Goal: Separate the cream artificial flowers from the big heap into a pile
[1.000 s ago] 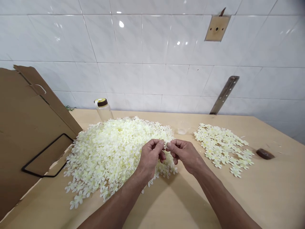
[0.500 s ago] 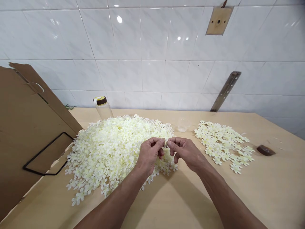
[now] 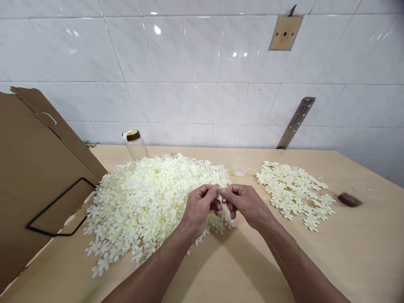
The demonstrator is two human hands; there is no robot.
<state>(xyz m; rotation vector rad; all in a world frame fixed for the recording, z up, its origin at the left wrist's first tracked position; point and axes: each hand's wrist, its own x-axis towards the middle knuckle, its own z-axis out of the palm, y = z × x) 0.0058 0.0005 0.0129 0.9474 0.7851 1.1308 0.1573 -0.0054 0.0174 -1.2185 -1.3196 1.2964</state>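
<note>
My left hand and my right hand meet fingertip to fingertip, just above the near right side of a large heap of artificial flowers. Both hands are closed in a pinch on a small pale artificial flower, mostly hidden by the fingers. The heaped flowers are cream-white with yellowish centres. To the right of my hands, a smaller group of the same flowers lies spread flat on the wooden table.
A cardboard box with a black wire frame against it stands left. Behind the heap is a clear bottle. A small clear container sits mid-table; a dark brown item lies right. A metal bracket leans against the tiled wall.
Both hands stay together in the pinch, with the fingertips shifting slightly and now covering more of the small flower. The view has tilted a little.
</note>
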